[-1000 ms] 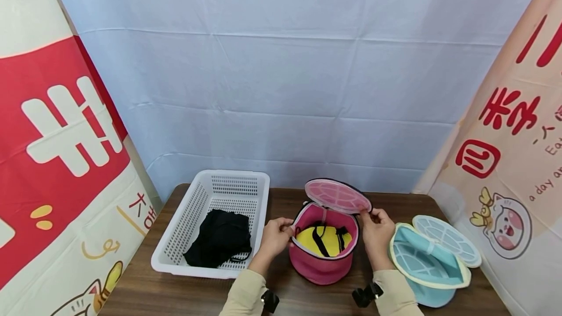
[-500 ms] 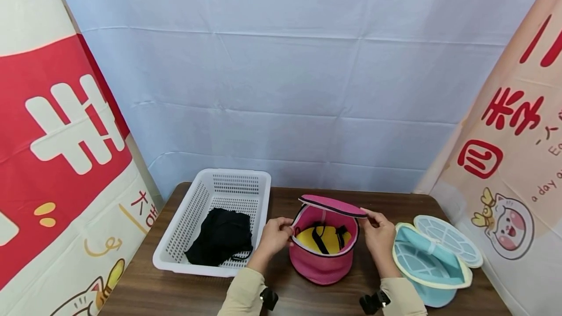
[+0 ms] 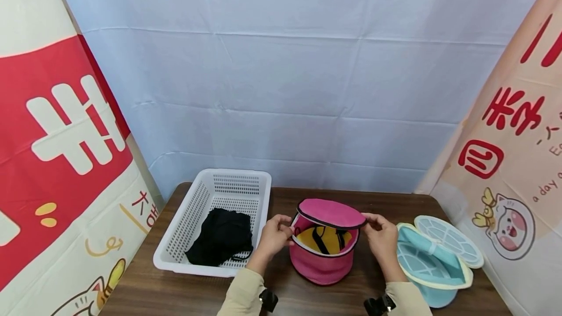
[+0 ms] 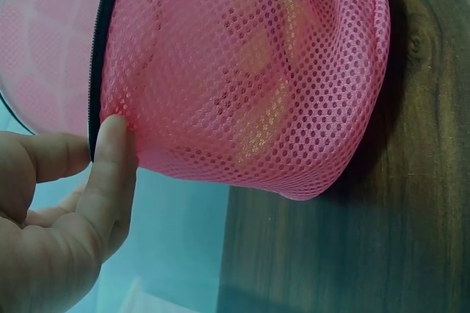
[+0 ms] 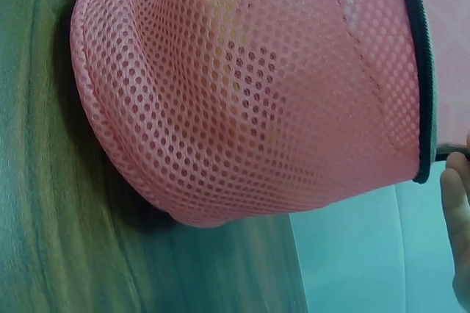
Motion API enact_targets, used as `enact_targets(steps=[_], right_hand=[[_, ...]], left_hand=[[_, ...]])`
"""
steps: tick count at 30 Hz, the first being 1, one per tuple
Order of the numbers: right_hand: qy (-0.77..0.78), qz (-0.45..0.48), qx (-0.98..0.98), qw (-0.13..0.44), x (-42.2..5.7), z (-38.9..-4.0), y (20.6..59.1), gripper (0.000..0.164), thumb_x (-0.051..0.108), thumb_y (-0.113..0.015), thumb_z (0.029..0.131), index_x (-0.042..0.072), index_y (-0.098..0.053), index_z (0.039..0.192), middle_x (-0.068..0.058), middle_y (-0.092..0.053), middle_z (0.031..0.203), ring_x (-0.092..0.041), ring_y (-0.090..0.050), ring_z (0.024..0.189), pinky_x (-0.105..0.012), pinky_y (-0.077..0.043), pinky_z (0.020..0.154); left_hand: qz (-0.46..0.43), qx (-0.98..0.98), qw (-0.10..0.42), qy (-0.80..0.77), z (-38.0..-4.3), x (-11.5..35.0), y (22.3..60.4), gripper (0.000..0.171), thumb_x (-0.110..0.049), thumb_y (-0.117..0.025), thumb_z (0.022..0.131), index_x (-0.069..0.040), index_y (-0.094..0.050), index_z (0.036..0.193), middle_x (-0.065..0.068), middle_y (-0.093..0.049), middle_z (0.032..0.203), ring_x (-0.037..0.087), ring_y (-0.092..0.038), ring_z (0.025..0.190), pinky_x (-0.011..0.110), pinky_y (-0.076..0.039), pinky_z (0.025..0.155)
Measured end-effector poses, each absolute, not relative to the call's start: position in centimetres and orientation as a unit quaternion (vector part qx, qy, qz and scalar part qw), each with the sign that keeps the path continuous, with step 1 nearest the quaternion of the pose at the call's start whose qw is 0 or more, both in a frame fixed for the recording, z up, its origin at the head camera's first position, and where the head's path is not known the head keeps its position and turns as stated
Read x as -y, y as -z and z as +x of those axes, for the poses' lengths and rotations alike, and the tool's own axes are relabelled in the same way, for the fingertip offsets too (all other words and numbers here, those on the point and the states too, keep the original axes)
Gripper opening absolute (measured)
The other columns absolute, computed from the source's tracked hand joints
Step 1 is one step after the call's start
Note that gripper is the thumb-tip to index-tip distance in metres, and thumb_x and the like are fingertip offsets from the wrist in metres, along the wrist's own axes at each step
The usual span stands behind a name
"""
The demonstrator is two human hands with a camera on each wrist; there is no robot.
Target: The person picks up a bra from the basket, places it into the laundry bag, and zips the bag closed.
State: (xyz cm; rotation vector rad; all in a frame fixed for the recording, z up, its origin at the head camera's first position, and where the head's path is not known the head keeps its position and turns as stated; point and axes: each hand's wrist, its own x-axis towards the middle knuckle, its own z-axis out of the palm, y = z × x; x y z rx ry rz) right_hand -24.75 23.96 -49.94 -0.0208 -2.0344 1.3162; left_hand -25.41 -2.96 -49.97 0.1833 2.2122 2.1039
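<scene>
A round pink mesh laundry bag (image 3: 322, 265) with a black zipper rim stands upright on the table. Its lid (image 3: 332, 212) tilts partly down over the mouth. Inside lies a yellow item with black straps (image 3: 322, 239), which also shows faintly through the mesh in both wrist views. My left hand (image 3: 274, 236) pinches the rim at the left, thumb and fingers on either side of the zipper edge in the left wrist view. With my right hand (image 3: 381, 236) I pinch the lid's right edge; only its fingertips (image 5: 457, 181) enter the right wrist view.
A white perforated basket (image 3: 175, 245) holding a bunched black cloth (image 3: 221, 238) stands to the left. On the right a light blue mesh bag (image 3: 432, 277) sits with its lid (image 3: 449, 240) folded back. The wooden table (image 3: 193, 296) ends at a pale blue curtain (image 3: 281, 87).
The pink lid has swung from standing back to tilting forward and down over the bag's mouth, with my right hand on its edge. My left hand has stayed on the rim.
</scene>
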Motion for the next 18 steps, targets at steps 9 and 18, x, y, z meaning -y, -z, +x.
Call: enact_targets(steps=[9,18], right_hand=[[-0.558,0.089,0.758,0.327,-24.8,-24.5,50.48,0.014,-0.001,-0.07,0.079,0.002,-0.073,0.092,-0.005,-0.069,0.082,0.003,-0.059,0.068,-0.012,-0.044,0.053],[-0.61,0.021,0.757,0.234,-25.0,-23.86,49.91,0.018,-0.011,-0.064,0.081,-0.013,-0.065,0.1,-0.011,-0.068,0.09,-0.005,-0.062,0.076,-0.016,-0.048,0.06]], left_hand=[[0.061,-0.724,0.04,-0.686,-25.27,3.09,50.02,0.023,0.006,-0.054,0.087,0.01,-0.058,0.109,0.017,-0.059,0.079,0.016,-0.057,0.057,0.034,-0.053,0.056],[0.058,-0.715,0.053,-0.695,-25.33,3.21,50.21,0.026,0.008,-0.052,0.085,0.011,-0.058,0.11,0.012,-0.059,0.079,0.016,-0.058,0.059,0.032,-0.053,0.058]])
